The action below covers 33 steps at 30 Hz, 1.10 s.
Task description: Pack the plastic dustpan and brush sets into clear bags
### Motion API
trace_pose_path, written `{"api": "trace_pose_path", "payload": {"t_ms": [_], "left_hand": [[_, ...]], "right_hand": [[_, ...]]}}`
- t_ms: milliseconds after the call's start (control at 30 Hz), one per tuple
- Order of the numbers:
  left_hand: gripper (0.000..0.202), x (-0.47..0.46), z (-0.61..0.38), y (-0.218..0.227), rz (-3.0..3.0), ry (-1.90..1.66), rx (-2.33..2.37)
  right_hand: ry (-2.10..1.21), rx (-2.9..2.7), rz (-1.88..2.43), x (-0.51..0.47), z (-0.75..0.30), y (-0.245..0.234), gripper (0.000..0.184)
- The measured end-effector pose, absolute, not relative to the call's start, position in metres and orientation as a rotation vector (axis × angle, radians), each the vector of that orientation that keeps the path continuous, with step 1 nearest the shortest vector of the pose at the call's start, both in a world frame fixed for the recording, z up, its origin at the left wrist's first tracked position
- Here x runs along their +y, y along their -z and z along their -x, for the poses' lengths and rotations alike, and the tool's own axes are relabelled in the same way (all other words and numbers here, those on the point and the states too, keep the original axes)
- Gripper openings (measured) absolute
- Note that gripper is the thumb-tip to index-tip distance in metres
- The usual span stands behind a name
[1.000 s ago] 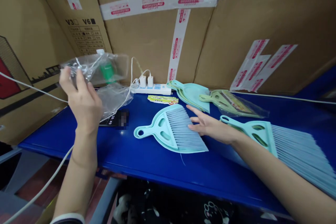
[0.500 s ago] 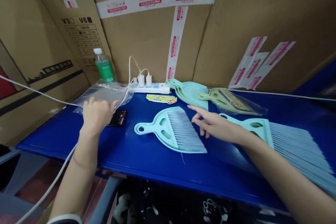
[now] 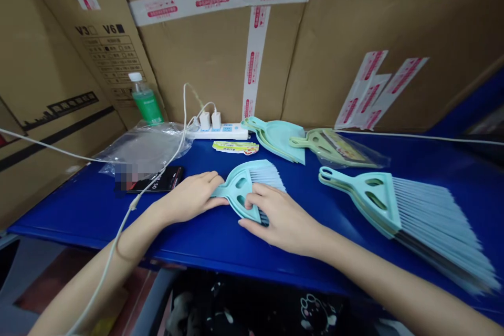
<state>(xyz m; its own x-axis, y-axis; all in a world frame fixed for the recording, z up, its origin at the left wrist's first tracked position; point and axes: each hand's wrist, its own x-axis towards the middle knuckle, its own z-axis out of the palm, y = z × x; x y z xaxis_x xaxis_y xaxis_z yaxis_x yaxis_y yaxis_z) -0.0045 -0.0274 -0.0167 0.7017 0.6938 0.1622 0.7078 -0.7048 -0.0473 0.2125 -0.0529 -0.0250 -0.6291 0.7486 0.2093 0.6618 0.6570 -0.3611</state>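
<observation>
The left hand [image 3: 191, 198] was closed around the handle of a small brush [image 3: 252, 178]. The right hand [image 3: 281, 218] curled over its head, fingers on the plastic and thumb at the near edge. The small brush lay flat on the blue table [image 3: 205, 244], towards its front. A phone [image 3: 157, 181] lay just left of the hands, a stack of brushes [image 3: 401, 210] to the right, and dustpans [image 3: 281, 137] behind.

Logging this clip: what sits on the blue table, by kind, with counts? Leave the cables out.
Single brush, held by left hand and right hand: 1
Brush stack: 1
Dustpan stack: 1
Bagged green set: 1
Chargers: 2
Power strip: 1
Bottle: 1
Phone: 1
Label card: 1
Clear bag pile: 1
Total: 11
</observation>
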Motion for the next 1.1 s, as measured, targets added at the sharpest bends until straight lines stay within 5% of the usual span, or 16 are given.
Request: {"api": "trace_pose_path", "payload": {"t_ms": [433, 733, 1100], "left_hand": [[0.036, -0.019, -0.002, 0.012, 2.597, 0.392, -1.009], [0.033, 0.015, 0.002, -0.004, 2.352, 0.673, -1.174], [0.030, 0.077, -0.063, -0.035, 2.436, 0.368, -1.308]], "right_hand": [[0.181, -2.516, 1.188, -0.063, -0.219, 0.013, 0.011], [0.776, -2.188, 1.400, -0.090, -0.287, -0.028, 0.047], [0.682, -2.249, 1.750, -0.079, -0.357, 0.005, 0.040]]}}
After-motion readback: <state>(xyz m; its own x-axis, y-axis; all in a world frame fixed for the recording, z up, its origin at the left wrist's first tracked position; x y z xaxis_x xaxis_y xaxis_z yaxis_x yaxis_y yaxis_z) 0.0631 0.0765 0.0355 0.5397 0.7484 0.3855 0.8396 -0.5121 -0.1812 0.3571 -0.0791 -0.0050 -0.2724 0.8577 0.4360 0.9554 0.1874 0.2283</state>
